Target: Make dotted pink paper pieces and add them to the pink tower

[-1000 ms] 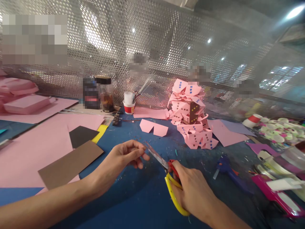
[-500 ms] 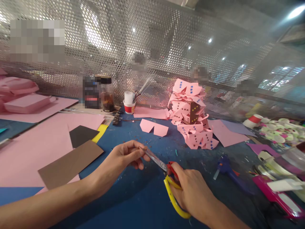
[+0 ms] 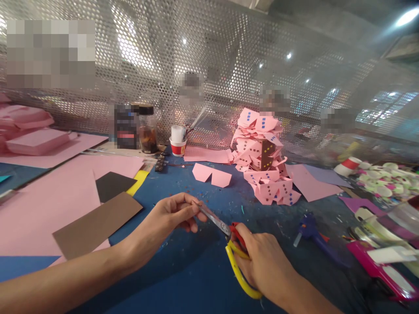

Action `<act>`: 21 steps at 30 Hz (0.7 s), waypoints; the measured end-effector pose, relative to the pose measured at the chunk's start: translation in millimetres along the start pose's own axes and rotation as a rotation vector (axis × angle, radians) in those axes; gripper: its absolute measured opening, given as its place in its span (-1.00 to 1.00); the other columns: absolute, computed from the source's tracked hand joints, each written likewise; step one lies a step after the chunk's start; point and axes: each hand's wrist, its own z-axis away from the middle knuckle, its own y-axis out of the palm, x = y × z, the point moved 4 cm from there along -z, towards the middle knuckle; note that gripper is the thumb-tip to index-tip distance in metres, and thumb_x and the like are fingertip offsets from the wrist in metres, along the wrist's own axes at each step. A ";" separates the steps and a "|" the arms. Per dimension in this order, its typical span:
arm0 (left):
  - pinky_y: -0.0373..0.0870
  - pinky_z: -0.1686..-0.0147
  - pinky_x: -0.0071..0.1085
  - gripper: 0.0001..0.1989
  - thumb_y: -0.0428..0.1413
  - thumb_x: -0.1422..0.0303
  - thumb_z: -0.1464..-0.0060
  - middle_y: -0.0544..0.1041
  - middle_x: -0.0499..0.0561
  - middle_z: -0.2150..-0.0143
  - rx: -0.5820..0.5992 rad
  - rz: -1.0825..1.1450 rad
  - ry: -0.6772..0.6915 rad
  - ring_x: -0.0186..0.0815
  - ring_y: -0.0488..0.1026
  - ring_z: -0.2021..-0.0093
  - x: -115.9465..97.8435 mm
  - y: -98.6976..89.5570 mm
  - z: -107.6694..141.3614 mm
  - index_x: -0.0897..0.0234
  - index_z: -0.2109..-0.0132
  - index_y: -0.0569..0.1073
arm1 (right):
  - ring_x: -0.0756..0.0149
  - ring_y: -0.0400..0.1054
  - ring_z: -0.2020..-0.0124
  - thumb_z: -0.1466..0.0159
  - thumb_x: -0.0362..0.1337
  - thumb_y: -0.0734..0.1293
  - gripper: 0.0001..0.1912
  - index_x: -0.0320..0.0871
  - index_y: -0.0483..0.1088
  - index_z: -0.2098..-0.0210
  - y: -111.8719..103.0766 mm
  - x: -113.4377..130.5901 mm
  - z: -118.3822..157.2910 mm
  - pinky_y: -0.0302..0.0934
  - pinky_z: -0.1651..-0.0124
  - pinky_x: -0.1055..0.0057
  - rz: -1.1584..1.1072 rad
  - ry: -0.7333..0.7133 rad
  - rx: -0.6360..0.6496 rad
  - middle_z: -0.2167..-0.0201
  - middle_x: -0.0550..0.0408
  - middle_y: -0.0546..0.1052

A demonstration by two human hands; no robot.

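Note:
My right hand grips the red and yellow handles of a pair of scissors, whose blades point up and left and look closed or nearly so. At the blade tips, the fingers of my left hand are pinched together; whatever is between them is too small to make out. Just beyond the hands lies a folded pink paper piece with a notch in its lower edge. Behind it to the right rises a pile of pink paper pieces with blue and brown squares on them.
Brown card, black card and large pink sheets lie on the left. A paper cup and a jar stand at the back. On the right are a blue glue gun and a magenta tool.

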 end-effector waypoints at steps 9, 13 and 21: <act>0.37 0.34 -0.42 -0.75 0.19 0.20 -0.20 0.62 0.05 0.24 -0.007 -0.008 -0.014 -0.40 0.44 0.40 0.1 -0.8 -1.4 0.30 0.16 0.42 | 0.24 0.50 0.52 -0.24 -0.35 0.26 -0.83 -0.12 0.35 0.15 -0.3 0.2 -0.3 -0.12 0.47 0.37 0.014 0.005 0.004 0.52 0.16 0.59; 0.38 0.33 -0.42 -0.75 0.19 0.19 -0.20 0.61 0.05 0.24 -0.004 -0.010 -0.012 -0.39 0.44 0.40 -0.2 -0.8 -0.8 0.30 0.17 0.42 | 0.23 0.52 0.52 -0.25 -0.35 0.26 -0.83 -0.12 0.36 0.15 0.5 -0.2 -0.9 -0.11 0.47 0.37 0.030 0.011 0.001 0.51 0.13 0.61; 0.37 0.33 -0.40 -0.75 0.19 0.18 -0.20 0.62 0.06 0.24 -0.003 -0.021 -0.028 -0.38 0.44 0.40 -2.2 0.9 1.1 0.30 0.18 0.41 | 0.23 0.52 0.53 -0.27 -0.35 0.24 -0.86 -0.13 0.36 0.17 0.7 1.1 -1.2 -0.11 0.48 0.36 0.060 0.005 0.002 0.52 0.12 0.61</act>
